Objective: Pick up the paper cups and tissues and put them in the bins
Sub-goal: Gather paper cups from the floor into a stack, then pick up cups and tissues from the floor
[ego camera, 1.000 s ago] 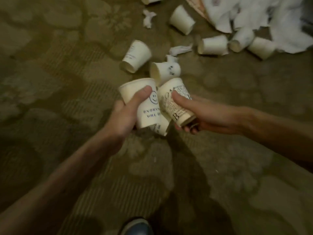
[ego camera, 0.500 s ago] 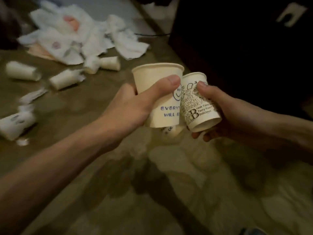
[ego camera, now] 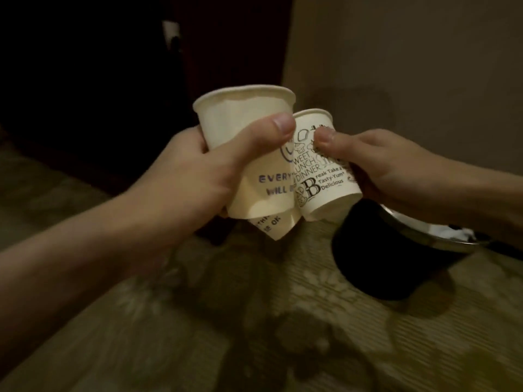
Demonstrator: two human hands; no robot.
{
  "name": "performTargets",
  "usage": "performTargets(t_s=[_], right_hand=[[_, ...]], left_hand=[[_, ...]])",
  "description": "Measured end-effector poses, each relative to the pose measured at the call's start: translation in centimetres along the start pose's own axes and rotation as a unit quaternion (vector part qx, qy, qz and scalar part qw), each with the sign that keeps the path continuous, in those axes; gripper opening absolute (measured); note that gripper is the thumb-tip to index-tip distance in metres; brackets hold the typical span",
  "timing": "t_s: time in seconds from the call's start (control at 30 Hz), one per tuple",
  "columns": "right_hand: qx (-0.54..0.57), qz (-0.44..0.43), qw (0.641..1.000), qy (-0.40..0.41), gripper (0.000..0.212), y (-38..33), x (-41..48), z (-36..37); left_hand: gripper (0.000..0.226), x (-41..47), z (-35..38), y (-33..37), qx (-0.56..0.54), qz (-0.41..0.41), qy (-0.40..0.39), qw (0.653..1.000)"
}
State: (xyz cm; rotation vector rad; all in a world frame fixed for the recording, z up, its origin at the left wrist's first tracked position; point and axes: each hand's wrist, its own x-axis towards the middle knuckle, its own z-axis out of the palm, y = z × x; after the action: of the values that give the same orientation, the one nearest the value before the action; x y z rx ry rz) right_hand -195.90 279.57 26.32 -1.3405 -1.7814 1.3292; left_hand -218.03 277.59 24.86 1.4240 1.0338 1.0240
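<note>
Paper cups in both hands right now. My left hand (ego camera: 181, 176) is wrapped round a cream cup with blue lettering (ego camera: 243, 114), thumb across the front. A second cup (ego camera: 271, 224) pokes out tilted from underneath it, though I can't tell exactly how it's held. My right hand (ego camera: 387, 165) grips a black-printed cup (ego camera: 319, 188) (lunch, dinner, tasty-yum), which leans a bit and touches the left one. The black bin (ego camera: 382, 264) with its shiny metal rim sits on the patterned carpet (ego camera: 198, 335) just below the cups, partly under my right forearm, with something white (ego camera: 450, 232) inside. Beige wall (ego camera: 396, 52) behind.
</note>
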Motion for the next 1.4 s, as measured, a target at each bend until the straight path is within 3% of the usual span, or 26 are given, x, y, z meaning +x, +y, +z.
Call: performTargets(t_s=[0.13, 0.27, 0.43, 0.6, 0.73, 0.83, 0.9, 0.97, 1.1, 1.17, 1.23, 1.3, 1.4], right_hand=[[-0.014, 0.011, 0.990, 0.137, 0.065, 5.0, -0.7, -7.0], [-0.001, 0.027, 0.973, 0.230, 0.051, 9.5, -1.3, -12.6], [-0.002, 0.073, 0.949, 0.307, 0.063, 15.2, -2.7, -17.1], [-0.051, 0.127, 0.933, 0.333, 0.064, 20.2, -3.7, -20.0], [-0.182, 0.162, 0.898, 0.366, 0.064, 22.4, -3.1, -20.5], [-0.310, 0.170, 0.874, 0.334, 0.052, 23.0, -2.7, -20.4], [-0.372, 0.186, 0.865, 0.281, 0.039, 22.9, -2.9, -20.2], [-0.367, 0.190, 0.876, 0.249, 0.039, 22.8, -3.4, -20.1], [-0.298, 0.186, 0.901, 0.255, 0.043, 21.6, -4.7, -19.6], [-0.305, 0.172, 0.897, 0.271, 0.038, 21.0, -5.3, -18.9], [-0.316, 0.144, 0.887, 0.303, 0.029, 19.7, -5.7, -18.0], [-0.306, 0.105, 0.887, 0.330, 0.016, 17.7, -5.7, -16.2], [-0.270, 0.023, 0.906, 0.326, 0.005, 14.8, -5.0, -11.4]], left_hand=[[0.057, 7.3, 7.9, -0.7, -0.004, 0.024, -0.053, 0.998], [0.078, 13.3, 14.4, -2.0, 0.027, 0.017, -0.082, 0.996], [0.081, 18.6, 20.9, -5.6, -0.001, -0.055, -0.154, 0.987], [0.075, 21.6, 25.5, -8.9, 0.022, -0.065, -0.191, 0.979], [0.075, 23.3, 27.7, -10.2, 0.042, -0.062, -0.194, 0.978], [0.065, 24.2, 28.5, -11.3, 0.057, -0.114, -0.242, 0.962], [0.070, 24.4, 28.5, -11.5, 0.138, -0.144, -0.272, 0.941], [0.079, 24.5, 28.1, -11.6, 0.223, -0.137, -0.279, 0.924], [0.061, 23.8, 27.1, -10.8, 0.300, -0.102, -0.294, 0.902], [0.082, 23.4, 26.4, -10.3, 0.347, -0.087, -0.293, 0.887], [0.093, 22.5, 25.1, -9.2, 0.365, -0.051, -0.260, 0.893], [0.085, 21.3, 22.8, -7.9, 0.330, -0.011, -0.226, 0.916], [0.025, 18.5, 18.0, -5.7, 0.357, 0.072, -0.183, 0.913]])
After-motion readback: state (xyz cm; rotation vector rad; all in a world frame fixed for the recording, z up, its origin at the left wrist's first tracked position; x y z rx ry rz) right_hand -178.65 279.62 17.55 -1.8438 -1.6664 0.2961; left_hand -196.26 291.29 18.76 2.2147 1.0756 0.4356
